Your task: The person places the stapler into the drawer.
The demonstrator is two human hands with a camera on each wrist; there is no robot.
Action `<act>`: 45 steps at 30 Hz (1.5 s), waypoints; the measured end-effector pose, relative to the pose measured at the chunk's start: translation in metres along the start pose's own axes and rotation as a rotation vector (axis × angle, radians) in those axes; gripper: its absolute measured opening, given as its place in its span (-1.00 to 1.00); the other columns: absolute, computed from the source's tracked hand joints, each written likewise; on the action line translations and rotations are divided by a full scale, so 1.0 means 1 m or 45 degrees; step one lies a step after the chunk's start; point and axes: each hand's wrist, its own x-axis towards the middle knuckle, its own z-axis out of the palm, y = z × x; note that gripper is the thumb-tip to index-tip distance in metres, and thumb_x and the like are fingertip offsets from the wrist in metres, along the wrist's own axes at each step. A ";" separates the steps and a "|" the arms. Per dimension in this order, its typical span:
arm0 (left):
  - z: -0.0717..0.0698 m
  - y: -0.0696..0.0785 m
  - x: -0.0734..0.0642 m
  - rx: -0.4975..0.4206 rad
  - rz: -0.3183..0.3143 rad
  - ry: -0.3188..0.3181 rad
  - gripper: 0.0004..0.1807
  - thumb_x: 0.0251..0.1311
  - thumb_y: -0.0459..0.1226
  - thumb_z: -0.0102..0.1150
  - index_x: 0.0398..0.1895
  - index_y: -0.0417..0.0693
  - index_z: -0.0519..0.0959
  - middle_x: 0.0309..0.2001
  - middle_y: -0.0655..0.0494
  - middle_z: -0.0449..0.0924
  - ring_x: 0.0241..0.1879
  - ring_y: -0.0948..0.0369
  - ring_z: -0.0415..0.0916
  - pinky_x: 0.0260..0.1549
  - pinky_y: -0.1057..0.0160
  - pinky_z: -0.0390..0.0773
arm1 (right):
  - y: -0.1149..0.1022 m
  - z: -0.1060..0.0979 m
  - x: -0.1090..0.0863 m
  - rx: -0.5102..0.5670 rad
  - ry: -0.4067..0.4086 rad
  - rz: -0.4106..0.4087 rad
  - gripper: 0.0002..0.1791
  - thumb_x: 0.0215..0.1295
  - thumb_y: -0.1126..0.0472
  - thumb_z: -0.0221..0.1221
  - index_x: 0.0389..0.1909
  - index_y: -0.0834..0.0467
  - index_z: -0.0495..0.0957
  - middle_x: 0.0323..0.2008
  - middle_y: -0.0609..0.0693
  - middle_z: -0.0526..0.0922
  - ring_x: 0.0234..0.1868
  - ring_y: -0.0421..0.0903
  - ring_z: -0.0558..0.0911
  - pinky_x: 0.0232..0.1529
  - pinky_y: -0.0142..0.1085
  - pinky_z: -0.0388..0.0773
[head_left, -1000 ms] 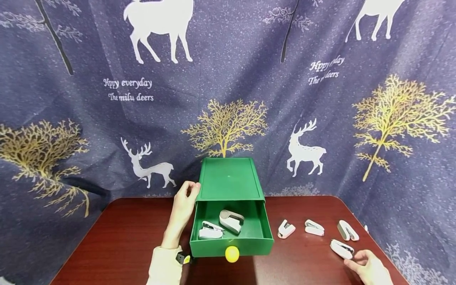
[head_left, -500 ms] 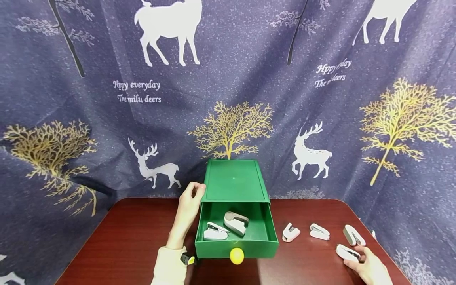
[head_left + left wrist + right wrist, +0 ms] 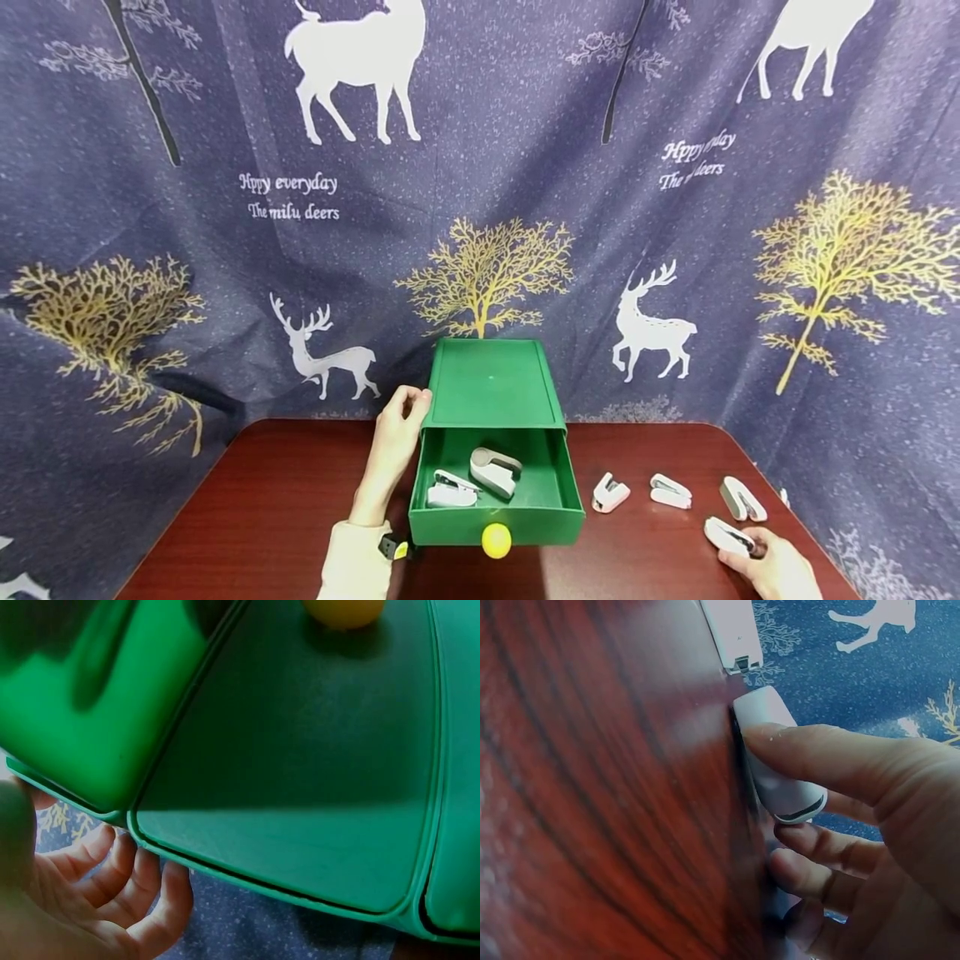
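My right hand (image 3: 780,565) pinches a small white stapler (image 3: 728,536) at the table's right side. In the right wrist view the thumb (image 3: 810,746) lies along the stapler's pale back, with the fingers below it. My left hand (image 3: 399,425) rests bent fingertips against the left side of a green drawer box (image 3: 491,383). Its open drawer (image 3: 453,527) has a yellow round knob (image 3: 496,541). Inside lie a white stapler (image 3: 452,493) on the left and a grey-white one (image 3: 492,477) near the middle. In the left wrist view the fingertips (image 3: 180,877) touch the green edge.
Right of the drawer, a pinkish stapler (image 3: 611,493) and a white stapler (image 3: 671,491) lie on the dark red table (image 3: 285,500). Another stapler (image 3: 742,500) lies just behind the held one. A dark blue cloth (image 3: 510,167) with deer and trees hangs behind the table.
My right hand has moved from touching the near end of the white stapler to pinching it. The head view has shifted slightly. My left hand stays at the box.
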 end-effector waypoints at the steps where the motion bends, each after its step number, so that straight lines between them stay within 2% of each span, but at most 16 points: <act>1: 0.000 0.000 0.000 -0.002 0.000 0.000 -0.74 0.39 -0.06 0.11 -0.29 -0.06 0.51 -0.38 0.08 0.46 -0.32 0.11 0.40 -0.26 0.18 0.35 | -0.001 0.000 -0.001 -0.001 0.008 0.000 -0.42 0.00 -0.14 0.42 -0.17 0.26 0.57 -0.41 0.04 0.64 -0.43 -0.12 0.52 -0.36 -0.12 0.40; 6: 0.000 0.000 0.003 -0.004 0.015 -0.001 -0.74 0.39 -0.05 0.11 -0.29 -0.05 0.51 -0.38 0.09 0.45 -0.32 0.13 0.39 -0.26 0.19 0.35 | -0.009 -0.006 -0.002 -0.006 0.056 -0.018 -0.37 0.01 -0.15 0.42 -0.11 0.29 0.57 -0.39 0.06 0.64 -0.41 -0.09 0.55 -0.35 -0.10 0.42; 12: 0.002 0.001 0.003 0.005 0.019 -0.012 -0.74 0.39 -0.04 0.11 -0.31 -0.03 0.51 -0.42 0.11 0.42 -0.34 0.14 0.39 -0.28 0.20 0.36 | -0.021 -0.016 -0.004 -0.020 0.120 -0.023 -0.20 0.01 -0.19 0.40 0.00 0.42 0.48 -0.41 0.09 0.62 -0.40 -0.01 0.57 -0.33 -0.04 0.46; 15: 0.001 0.000 0.002 0.007 0.010 -0.013 -0.74 0.38 -0.04 0.11 -0.30 -0.03 0.51 -0.42 0.11 0.43 -0.34 0.14 0.39 -0.28 0.20 0.36 | -0.031 -0.020 -0.008 -0.022 0.171 -0.073 -0.13 0.04 -0.18 0.39 0.07 0.49 0.42 -0.37 0.16 0.62 -0.32 0.12 0.60 -0.26 0.06 0.47; 18: 0.000 0.000 0.000 -0.002 0.005 -0.015 -0.74 0.38 -0.04 0.11 -0.30 -0.04 0.51 -0.42 0.11 0.42 -0.34 0.14 0.39 -0.28 0.21 0.36 | -0.045 -0.022 -0.011 -0.010 0.238 -0.162 -0.11 0.07 -0.15 0.39 0.16 0.49 0.39 -0.35 0.18 0.63 -0.30 0.14 0.61 -0.25 0.08 0.47; 20: 0.000 0.000 0.000 -0.004 0.003 -0.012 -0.73 0.38 -0.04 0.11 -0.30 -0.04 0.51 -0.42 0.11 0.42 -0.34 0.13 0.39 -0.28 0.21 0.35 | -0.054 -0.021 -0.011 -0.004 0.295 -0.248 -0.17 0.06 -0.11 0.41 0.14 0.44 0.43 -0.40 0.15 0.63 -0.37 0.04 0.60 -0.32 0.02 0.47; 22: 0.000 0.001 0.000 -0.005 0.004 -0.011 -0.73 0.38 -0.03 0.11 -0.30 -0.03 0.51 -0.43 0.10 0.42 -0.34 0.11 0.39 -0.29 0.20 0.35 | -0.063 -0.019 -0.012 0.001 0.348 -0.319 -0.35 0.03 -0.07 0.44 0.01 0.30 0.53 -0.48 0.05 0.59 -0.46 -0.10 0.53 -0.44 -0.10 0.41; 26: -0.001 0.001 0.000 -0.012 -0.001 -0.019 -0.72 0.38 -0.01 0.11 -0.30 -0.03 0.51 -0.42 0.11 0.43 -0.33 0.11 0.40 -0.28 0.19 0.36 | -0.078 -0.011 -0.014 0.039 0.420 -0.368 -0.51 -0.04 -0.01 0.49 -0.19 0.16 0.53 -0.51 -0.07 0.53 -0.52 -0.28 0.43 -0.52 -0.24 0.34; 31: -0.001 -0.001 -0.001 -0.013 -0.007 -0.021 -0.72 0.38 -0.01 0.11 -0.28 -0.03 0.52 -0.39 0.11 0.46 -0.33 0.14 0.40 -0.26 0.19 0.36 | -0.101 -0.007 -0.016 0.068 0.453 -0.386 -0.43 -0.04 -0.03 0.49 -0.10 0.23 0.56 -0.38 -0.01 0.56 -0.46 -0.22 0.46 -0.48 -0.26 0.37; 36: -0.003 -0.001 -0.001 -0.009 -0.011 -0.015 -0.72 0.38 -0.02 0.11 -0.28 -0.04 0.52 -0.39 0.10 0.46 -0.33 0.14 0.40 -0.27 0.19 0.36 | -0.127 -0.008 -0.020 0.108 0.485 -0.453 -0.47 -0.06 -0.02 0.50 -0.13 0.18 0.58 -0.38 -0.01 0.55 -0.43 -0.16 0.46 -0.46 -0.26 0.34; 39: -0.003 -0.001 -0.001 -0.007 -0.005 -0.009 -0.72 0.38 -0.02 0.10 -0.28 -0.04 0.52 -0.40 0.09 0.44 -0.34 0.13 0.39 -0.27 0.19 0.36 | -0.142 -0.009 -0.025 0.158 0.494 -0.482 -0.46 -0.04 -0.01 0.49 -0.09 0.18 0.57 -0.32 0.02 0.58 -0.40 -0.15 0.48 -0.41 -0.23 0.38; 45: -0.002 0.000 -0.002 -0.005 -0.005 -0.014 -0.73 0.39 -0.03 0.10 -0.28 -0.04 0.51 -0.41 0.10 0.44 -0.34 0.14 0.40 -0.28 0.20 0.36 | -0.167 -0.010 -0.036 0.190 0.575 -0.558 -0.52 -0.01 0.04 0.49 -0.10 0.13 0.58 -0.37 -0.06 0.56 -0.40 -0.22 0.47 -0.38 -0.30 0.36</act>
